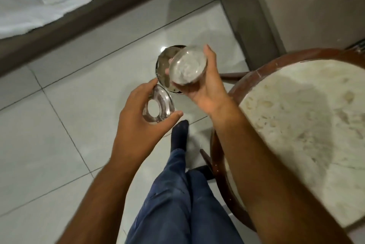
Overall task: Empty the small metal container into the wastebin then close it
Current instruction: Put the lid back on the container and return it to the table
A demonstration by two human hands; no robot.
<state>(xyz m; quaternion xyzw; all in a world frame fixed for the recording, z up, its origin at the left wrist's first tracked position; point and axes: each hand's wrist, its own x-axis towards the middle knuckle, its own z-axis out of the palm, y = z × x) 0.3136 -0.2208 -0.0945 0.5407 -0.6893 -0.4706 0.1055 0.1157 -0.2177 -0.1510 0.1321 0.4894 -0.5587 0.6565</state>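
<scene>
My right hand (205, 85) grips the small round metal container (188, 66), tilted so its mouth faces me, with pale grey residue inside. It hangs just above a shiny metal wastebin (164, 66) standing on the floor, whose open top is partly hidden behind the container. My left hand (142, 113) holds the container's ring-shaped metal lid (160, 105), with a hole in its middle, lower and to the left of the bin.
A round marble-topped table (300, 135) with a dark wooden rim stands close on the right. A bed (39, 2) with white sheets runs along the upper left. My legs in blue trousers and a dark sock (179, 135) stand on the pale tiled floor.
</scene>
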